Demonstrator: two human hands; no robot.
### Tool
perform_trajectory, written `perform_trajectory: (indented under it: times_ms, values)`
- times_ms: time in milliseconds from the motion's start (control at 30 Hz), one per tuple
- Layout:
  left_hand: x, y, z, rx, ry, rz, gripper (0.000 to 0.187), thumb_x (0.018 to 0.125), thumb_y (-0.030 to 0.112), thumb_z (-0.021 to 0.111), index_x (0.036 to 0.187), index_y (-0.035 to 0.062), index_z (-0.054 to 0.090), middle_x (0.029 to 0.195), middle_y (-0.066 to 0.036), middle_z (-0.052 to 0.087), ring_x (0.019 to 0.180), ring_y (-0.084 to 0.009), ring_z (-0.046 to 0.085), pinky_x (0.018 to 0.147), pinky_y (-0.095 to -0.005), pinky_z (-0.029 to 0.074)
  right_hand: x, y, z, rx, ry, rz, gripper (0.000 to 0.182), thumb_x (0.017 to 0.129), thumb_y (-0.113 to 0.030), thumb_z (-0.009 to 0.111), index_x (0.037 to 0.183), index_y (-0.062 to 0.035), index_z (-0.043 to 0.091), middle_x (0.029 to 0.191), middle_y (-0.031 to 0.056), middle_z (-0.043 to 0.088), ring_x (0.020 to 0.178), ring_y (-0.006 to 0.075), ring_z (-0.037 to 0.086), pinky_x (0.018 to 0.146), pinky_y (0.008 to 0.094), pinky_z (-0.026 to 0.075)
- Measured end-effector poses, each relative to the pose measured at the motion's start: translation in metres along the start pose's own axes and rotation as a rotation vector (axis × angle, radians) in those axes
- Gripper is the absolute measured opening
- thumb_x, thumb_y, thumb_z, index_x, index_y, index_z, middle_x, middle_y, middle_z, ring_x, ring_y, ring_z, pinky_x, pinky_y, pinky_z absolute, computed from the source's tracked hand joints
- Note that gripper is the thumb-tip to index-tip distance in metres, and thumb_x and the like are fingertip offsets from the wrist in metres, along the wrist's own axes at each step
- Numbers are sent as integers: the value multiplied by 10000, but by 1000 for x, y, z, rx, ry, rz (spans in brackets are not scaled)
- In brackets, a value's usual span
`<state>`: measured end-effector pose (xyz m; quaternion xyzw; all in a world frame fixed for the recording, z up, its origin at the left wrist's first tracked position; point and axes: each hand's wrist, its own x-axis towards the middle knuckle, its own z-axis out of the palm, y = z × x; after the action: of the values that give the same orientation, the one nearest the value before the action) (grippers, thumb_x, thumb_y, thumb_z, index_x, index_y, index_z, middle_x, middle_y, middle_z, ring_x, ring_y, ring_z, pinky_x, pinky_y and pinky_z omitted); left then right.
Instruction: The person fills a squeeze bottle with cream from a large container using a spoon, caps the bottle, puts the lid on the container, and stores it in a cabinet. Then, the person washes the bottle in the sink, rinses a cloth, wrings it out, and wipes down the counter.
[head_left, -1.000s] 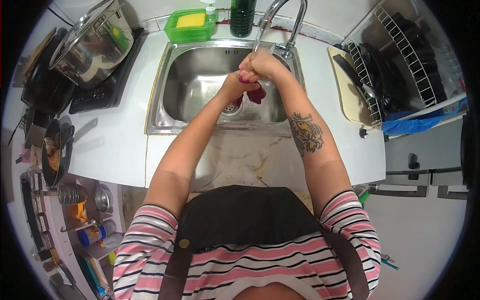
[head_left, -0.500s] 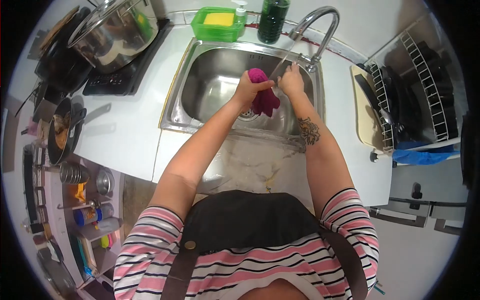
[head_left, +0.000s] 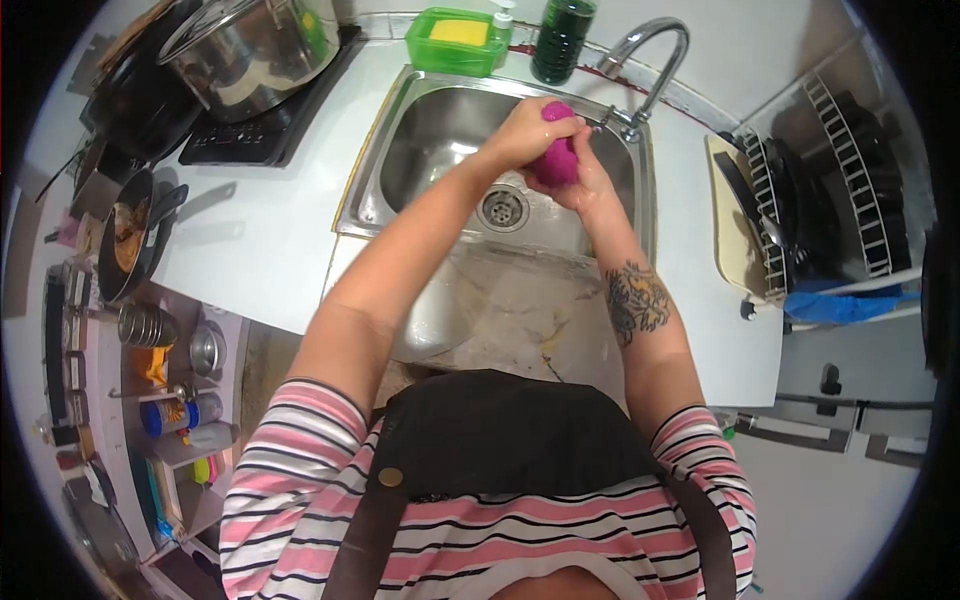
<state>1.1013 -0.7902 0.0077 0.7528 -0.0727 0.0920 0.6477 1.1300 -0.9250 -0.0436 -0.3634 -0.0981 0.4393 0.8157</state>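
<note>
A bunched magenta cloth (head_left: 562, 165) is squeezed between my two hands above the steel sink (head_left: 410, 140). My left hand (head_left: 530, 132) is closed round its upper left side, and my right hand (head_left: 588, 182) grips it from the right and below. Most of my fingers are hidden by the cloth and by each other. Behind my right hand stands the chrome faucet (head_left: 665, 75), with no stream visible from its spout. Below the hands the drain strainer (head_left: 503, 209) shows in the basin floor.
Behind the sink are a green tub (head_left: 440, 55) with a yellow sponge (head_left: 458, 33) and a bottle of dark green liquid (head_left: 562, 45). To the left, a steel pot (head_left: 250, 60) sits on a black cooktop (head_left: 235, 140), near a frying pan (head_left: 125, 235). A dish rack (head_left: 765, 220) stands right.
My right hand has left the faucet handle and joined my left on the cloth. The water stream has stopped. The cloth, hanging before, is now bunched up.
</note>
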Motion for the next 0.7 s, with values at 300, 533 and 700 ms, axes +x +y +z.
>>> perform_trajectory:
  times_ms: [300,533,700]
  values:
    - [16,44,-6,-271,-257,101,183,774,166,646,816,23,540,817,-58,623,763,-143,606,720,-270,491,-8,-57,46,-292,-149,3,346,720,-54,694,1015,-45,511,928,126,575,795,270,593,503,282,455]
    - [19,18,3,-12,36,105,242,735,210,697,712,34,533,615,-21,539,550,-93,499,513,-255,414,-6,-42,50,-505,9,53,138,697,11,644,794,-43,564,680,51,564,545,117,500,412,231,315]
    - [26,-18,16,12,154,44,220,732,186,686,726,22,539,618,-24,549,526,-95,504,483,-279,427,-5,-22,41,-595,167,35,132,669,13,625,748,-57,545,644,27,535,493,98,450,396,231,280]
